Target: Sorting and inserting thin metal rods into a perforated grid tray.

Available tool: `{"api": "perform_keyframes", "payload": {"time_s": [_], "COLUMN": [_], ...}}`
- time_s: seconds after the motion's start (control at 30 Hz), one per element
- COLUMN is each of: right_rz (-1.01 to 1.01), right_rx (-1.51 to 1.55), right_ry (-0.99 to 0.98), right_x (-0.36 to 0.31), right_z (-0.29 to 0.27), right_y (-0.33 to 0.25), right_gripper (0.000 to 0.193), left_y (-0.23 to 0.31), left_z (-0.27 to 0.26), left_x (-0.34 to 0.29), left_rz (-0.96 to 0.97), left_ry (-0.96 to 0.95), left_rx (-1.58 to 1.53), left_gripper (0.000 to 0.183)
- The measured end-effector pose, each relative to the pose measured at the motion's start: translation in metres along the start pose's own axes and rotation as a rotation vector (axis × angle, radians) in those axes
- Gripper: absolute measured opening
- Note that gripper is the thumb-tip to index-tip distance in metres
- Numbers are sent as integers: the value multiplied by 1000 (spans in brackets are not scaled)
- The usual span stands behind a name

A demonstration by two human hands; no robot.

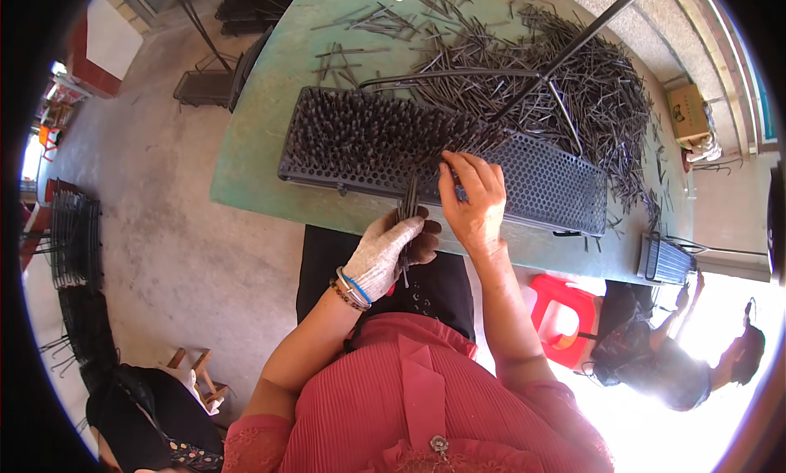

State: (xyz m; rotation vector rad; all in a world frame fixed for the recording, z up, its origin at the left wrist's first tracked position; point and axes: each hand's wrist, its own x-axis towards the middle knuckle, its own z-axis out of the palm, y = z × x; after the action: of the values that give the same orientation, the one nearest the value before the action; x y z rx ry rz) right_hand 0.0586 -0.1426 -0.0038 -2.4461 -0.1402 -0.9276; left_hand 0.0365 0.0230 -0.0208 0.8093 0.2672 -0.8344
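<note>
My left hand (381,253), in a pale work glove with dark fingertips, is closed round a bundle of thin dark sticks (409,196) at the front edge of a black perforated rack (557,182). Dark sticks (352,133) stand packed upright in the holes of the rack's left part; bare holes show on its right. My bare right hand (476,201) is over the rack's middle, at the border of the filled part. Its thumb and forefinger are pinched together; whatever is between them is too small to make out.
A large heap of loose dark sticks (598,96) covers the green table (262,166) behind the rack. A thin metal handle (573,51) rises across the rack. A red stool (565,317) stands at the right, near another person (663,358). More racks (203,88) lie at the far left.
</note>
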Motion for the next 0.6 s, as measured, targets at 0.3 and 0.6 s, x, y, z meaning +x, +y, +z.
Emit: {"api": "perform_keyframes", "payload": {"time_s": [0.3, 0.6], "right_rz": [393, 793], "right_rx": [418, 882], "right_ry": [-260, -468], "right_x": [6, -17], "right_z": [-35, -33], "right_y": [-20, -9], "right_gripper": [25, 21], "left_y": [8, 7], "left_z": [5, 10], "left_x": [-19, -21], "left_rz": [16, 56], "left_ry": [-89, -175], "left_rx": [129, 156], "left_gripper": [31, 34]}}
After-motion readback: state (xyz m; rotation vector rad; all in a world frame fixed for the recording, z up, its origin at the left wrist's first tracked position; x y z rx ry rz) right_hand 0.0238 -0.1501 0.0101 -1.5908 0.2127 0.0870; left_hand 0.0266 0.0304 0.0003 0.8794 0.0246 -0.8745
